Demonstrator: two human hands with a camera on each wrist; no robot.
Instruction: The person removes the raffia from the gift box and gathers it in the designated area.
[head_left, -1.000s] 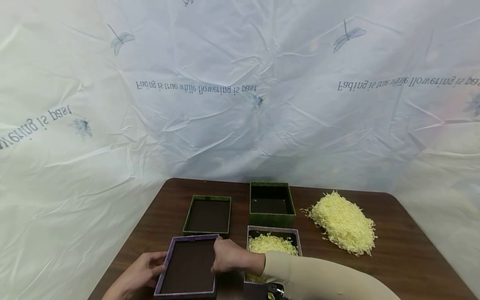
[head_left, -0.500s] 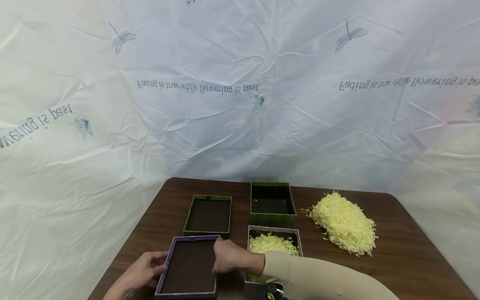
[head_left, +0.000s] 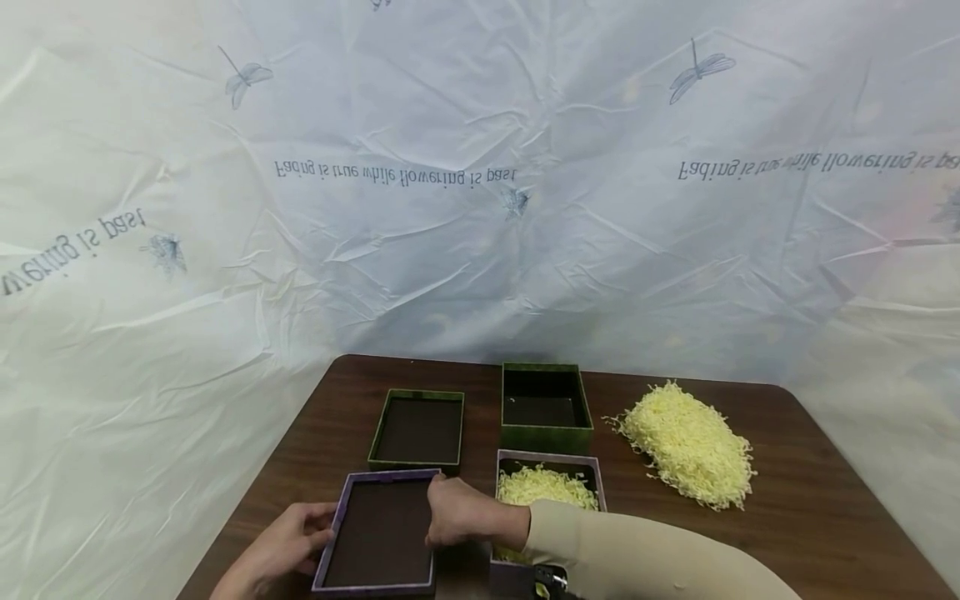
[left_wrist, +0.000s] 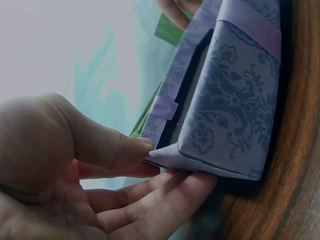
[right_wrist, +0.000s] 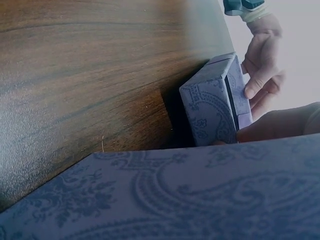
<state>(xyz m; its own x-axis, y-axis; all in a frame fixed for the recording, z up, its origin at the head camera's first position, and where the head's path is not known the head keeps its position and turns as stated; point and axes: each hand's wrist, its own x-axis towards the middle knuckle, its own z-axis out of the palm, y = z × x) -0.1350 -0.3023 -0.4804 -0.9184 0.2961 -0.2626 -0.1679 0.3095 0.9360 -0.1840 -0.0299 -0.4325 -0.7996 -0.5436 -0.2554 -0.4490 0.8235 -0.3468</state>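
Observation:
A lavender patterned box lid [head_left: 381, 537], its dark inside facing up, lies at the front left of the table in the head view. My left hand [head_left: 279, 543] pinches its left wall; in the left wrist view the thumb is at the rim near a corner, with fingers below along the outside. On the opposite side, my right hand [head_left: 462, 511] holds the right wall near the far corner. Ribbon strips [left_wrist: 164, 108] cross the lid's rim. Beneath my right forearm stands the matching lavender box [right_wrist: 175, 190], holding pale yellow shredded paper [head_left: 543, 487].
Behind the lid lies a green-edged lid [head_left: 416, 427], inside up. An open green box [head_left: 546, 437] stands to its right. A heap of yellow shredded paper [head_left: 686, 446] sits on the right of the brown table [head_left: 817, 492]. White printed sheeting [head_left: 480, 250] hangs around the table.

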